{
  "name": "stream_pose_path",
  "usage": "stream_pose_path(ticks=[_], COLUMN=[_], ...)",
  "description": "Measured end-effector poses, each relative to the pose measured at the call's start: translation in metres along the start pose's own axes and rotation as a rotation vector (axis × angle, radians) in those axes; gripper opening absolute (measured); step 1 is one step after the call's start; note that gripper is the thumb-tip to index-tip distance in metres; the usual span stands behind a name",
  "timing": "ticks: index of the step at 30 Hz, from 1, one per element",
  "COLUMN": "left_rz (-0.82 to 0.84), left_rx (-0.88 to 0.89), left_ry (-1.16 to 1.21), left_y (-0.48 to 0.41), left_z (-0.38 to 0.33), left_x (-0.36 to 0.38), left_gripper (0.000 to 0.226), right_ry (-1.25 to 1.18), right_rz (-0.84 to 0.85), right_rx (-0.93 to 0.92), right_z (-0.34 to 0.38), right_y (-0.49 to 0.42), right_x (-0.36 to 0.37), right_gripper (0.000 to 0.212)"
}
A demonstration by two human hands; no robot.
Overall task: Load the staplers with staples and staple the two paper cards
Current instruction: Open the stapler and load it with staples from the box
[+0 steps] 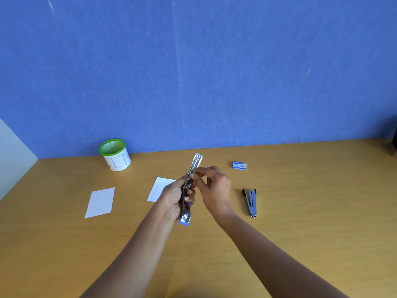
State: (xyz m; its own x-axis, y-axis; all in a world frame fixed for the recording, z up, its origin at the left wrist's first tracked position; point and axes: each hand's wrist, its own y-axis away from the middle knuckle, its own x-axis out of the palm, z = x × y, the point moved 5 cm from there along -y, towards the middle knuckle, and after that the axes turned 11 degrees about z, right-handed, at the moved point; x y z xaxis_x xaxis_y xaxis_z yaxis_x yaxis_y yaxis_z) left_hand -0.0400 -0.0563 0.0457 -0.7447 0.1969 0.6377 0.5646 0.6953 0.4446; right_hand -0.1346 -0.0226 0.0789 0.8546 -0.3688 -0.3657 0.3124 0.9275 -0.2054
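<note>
We grip opened blue-chrome metal stapler (196, 163) in left hand (175, 198) above tabletop (279, 233) middle; right hand (217, 190) pinches likely staple strip (196, 173) at channel. Risk: strip tilts, jams or scatters.

One wide-angle camera rides on the person's head, looking forward and down across the desk (300, 222) toward the blue wall (193, 72) at 12 o'clock. It sits near: the arms (139, 254) stretch up from 6 o'clock, and the left hand (174, 198) and right hand (217, 190) meet just below centre.
</note>
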Motion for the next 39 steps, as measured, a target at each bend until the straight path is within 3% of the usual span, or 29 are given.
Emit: stream_pose_path(ticks=[11,20,28,39], left_rz=[0.000,0.015,-0.021,-0.044], left_rx=[-0.016,-0.015,-0.015,-0.014], left_ry=[-0.027,0.028,0.084,0.059], left_y=[0.000,-0.002,-0.004,-0.006], left_z=[0.004,0.006,0.008,0.014], left_x=[-0.001,0.003,-0.002,-0.007], left_gripper=[0.030,0.031,0.032,0.032], right_ry=[0.034,0.007,-0.144,-0.259], right_rz=[-0.030,-0.028,0.202,0.178], right_rx=[0.013,0.066,0.467,0.450], right_z=[-0.007,-0.011,-0.044,-0.047], right_y=[-0.002,-0.002,0.001,-0.005], right_x=[-0.008,-0.010,0.001,0.002], right_gripper=[0.038,0.026,0.028,0.014])
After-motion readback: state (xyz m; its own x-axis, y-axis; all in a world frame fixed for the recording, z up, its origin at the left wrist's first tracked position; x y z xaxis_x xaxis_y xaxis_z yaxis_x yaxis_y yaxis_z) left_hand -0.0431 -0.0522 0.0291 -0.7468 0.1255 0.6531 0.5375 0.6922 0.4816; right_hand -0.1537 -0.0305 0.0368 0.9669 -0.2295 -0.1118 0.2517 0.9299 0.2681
